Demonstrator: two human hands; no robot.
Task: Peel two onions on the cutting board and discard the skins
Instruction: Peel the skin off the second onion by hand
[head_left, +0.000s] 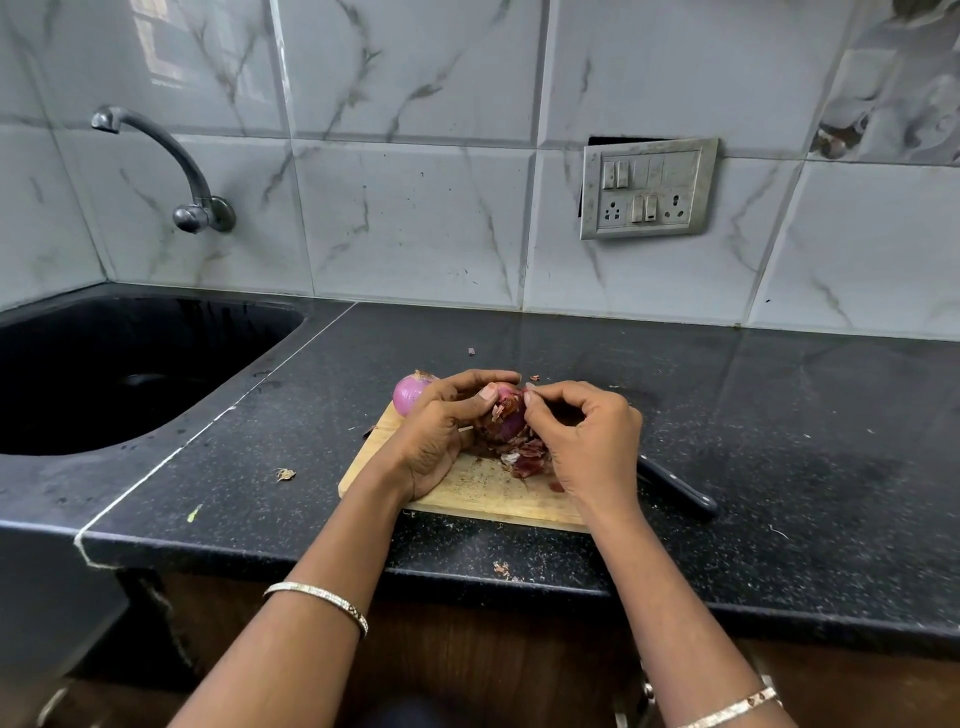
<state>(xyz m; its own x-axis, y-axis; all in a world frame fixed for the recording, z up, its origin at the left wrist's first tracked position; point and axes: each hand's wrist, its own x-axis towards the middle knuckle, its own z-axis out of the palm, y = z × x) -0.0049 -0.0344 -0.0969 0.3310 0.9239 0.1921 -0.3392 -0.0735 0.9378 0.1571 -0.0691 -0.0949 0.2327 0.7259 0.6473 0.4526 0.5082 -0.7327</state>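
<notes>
A wooden cutting board lies on the black counter. My left hand grips a red onion above the board, with dry skin hanging off it. My right hand pinches a flake of that skin at the onion's top. A second, smooth purple onion sits at the board's far left corner, behind my left hand. A heap of loose skins lies on the board under the held onion.
A black-handled knife lies on the counter at the board's right edge, partly under my right hand. A dark sink with a tap is at the left. Skin scraps dot the counter. A socket plate hangs on the tiled wall.
</notes>
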